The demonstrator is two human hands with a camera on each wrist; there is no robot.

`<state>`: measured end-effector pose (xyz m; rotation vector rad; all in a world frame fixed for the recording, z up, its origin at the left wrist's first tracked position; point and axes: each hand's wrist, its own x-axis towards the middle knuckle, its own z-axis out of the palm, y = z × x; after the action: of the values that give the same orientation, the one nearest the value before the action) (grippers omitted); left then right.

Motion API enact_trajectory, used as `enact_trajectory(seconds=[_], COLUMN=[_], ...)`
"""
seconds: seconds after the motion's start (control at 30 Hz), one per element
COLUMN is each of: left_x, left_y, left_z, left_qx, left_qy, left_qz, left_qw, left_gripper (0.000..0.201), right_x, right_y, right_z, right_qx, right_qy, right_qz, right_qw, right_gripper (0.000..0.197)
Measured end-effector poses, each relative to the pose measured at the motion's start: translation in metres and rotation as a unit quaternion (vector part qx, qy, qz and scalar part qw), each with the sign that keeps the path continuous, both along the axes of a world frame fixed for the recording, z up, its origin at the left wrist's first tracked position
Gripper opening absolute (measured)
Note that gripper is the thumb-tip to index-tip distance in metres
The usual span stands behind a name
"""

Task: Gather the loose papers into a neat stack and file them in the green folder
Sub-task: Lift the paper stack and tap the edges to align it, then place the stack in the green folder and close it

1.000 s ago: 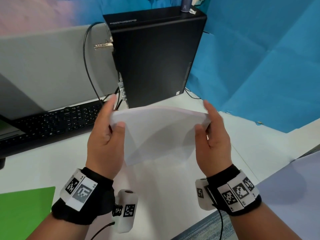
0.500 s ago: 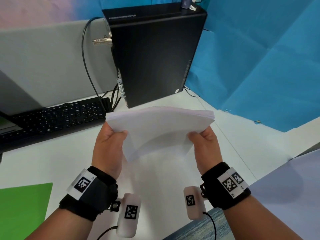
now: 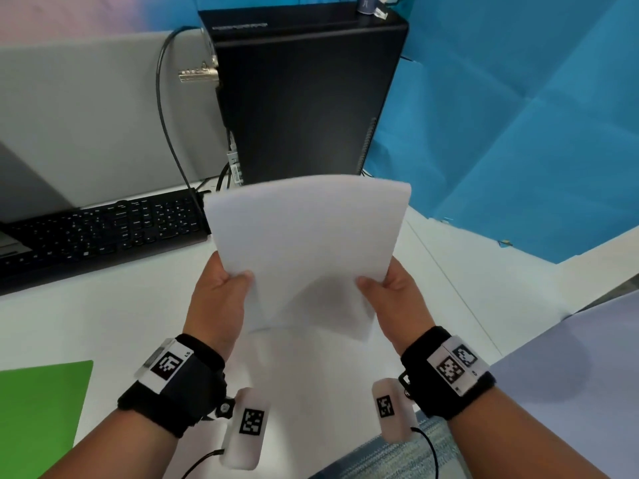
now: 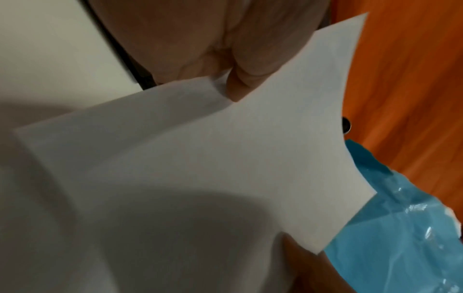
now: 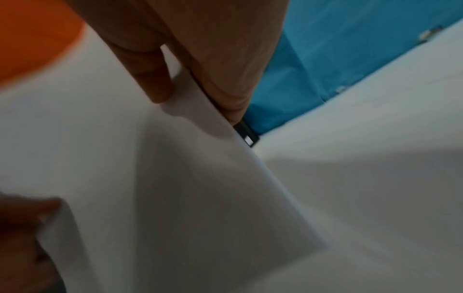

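I hold a stack of white papers (image 3: pixel 307 250) upright above the white desk, bowed a little across its width. My left hand (image 3: pixel 221 292) pinches its left edge, thumb on the near face. My right hand (image 3: pixel 390 292) pinches the right edge the same way. In the left wrist view the papers (image 4: pixel 175 178) fill most of the frame under my thumb (image 4: pixel 240 79). In the right wrist view the stack (image 5: pixel 155 188) runs down from my fingers (image 5: pixel 155 83). A corner of the green folder (image 3: pixel 38 416) lies flat on the desk at the lower left, apart from both hands.
A black computer tower (image 3: pixel 304 95) stands just behind the papers, cables at its left side. A black keyboard (image 3: pixel 100 229) lies to the left under a grey partition (image 3: pixel 86 115). Blue sheeting (image 3: pixel 518 126) covers the wall at right. A pale lavender sheet (image 3: pixel 581 375) lies at lower right.
The stack has tipped up from lying nearly flat to standing on end, facing me. Both hands slid down its sides toward the near end and dropped lower.
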<state>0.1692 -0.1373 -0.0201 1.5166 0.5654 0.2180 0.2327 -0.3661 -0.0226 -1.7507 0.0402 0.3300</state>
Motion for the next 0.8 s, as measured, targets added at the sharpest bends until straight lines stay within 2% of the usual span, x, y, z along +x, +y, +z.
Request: enact_trajectory(seconds=[0.1, 0.2, 0.37, 0.47, 0.57, 0.63, 0.7, 0.73, 0.8], left_x=[-0.005, -0.017, -0.052, -0.088, -0.142, -0.191, -0.244, -0.272, -0.323], left_y=[0.016, 0.028, 0.064, 0.095, 0.141, 0.186, 0.233, 0.257, 0.302], left_z=[0.005, 0.013, 0.013, 0.018, 0.027, 0.027, 0.021, 0.017, 0.005], left_qx=[-0.043, -0.098, -0.102, -0.107, -0.107, -0.065, 0.030, 0.085, 0.197], left_qy=[0.001, 0.027, 0.103, 0.103, 0.087, 0.100, 0.151, 0.187, 0.280], left_qz=[-0.014, -0.029, -0.020, 0.016, 0.091, 0.126, 0.134, 0.141, 0.159], left_qw=[0.999, 0.994, 0.989, 0.989, 0.986, 0.985, 0.979, 0.968, 0.926], left_gripper=[0.034, 0.021, 0.016, 0.014, 0.029, 0.029, 0.017, 0.012, 0.015], right_x=[-0.008, -0.023, -0.051, -0.071, -0.095, -0.114, -0.133, -0.143, -0.161], right_y=[-0.008, -0.002, 0.034, 0.065, 0.103, 0.132, 0.161, 0.176, 0.203], right_z=[0.013, 0.024, 0.035, 0.038, 0.040, 0.041, 0.041, 0.042, 0.043], right_qx=[0.073, 0.041, -0.007, -0.027, -0.015, 0.000, 0.015, 0.018, 0.014], right_qy=[0.053, 0.127, 0.103, 0.086, 0.102, 0.122, 0.146, 0.155, 0.162], right_qz=[0.051, 0.122, 0.131, 0.130, 0.132, 0.142, 0.152, 0.162, 0.191], right_qw=[0.995, 0.984, 0.986, 0.987, 0.986, 0.982, 0.977, 0.974, 0.968], right_gripper=[0.030, 0.029, 0.014, 0.011, 0.009, 0.010, 0.011, 0.012, 0.014])
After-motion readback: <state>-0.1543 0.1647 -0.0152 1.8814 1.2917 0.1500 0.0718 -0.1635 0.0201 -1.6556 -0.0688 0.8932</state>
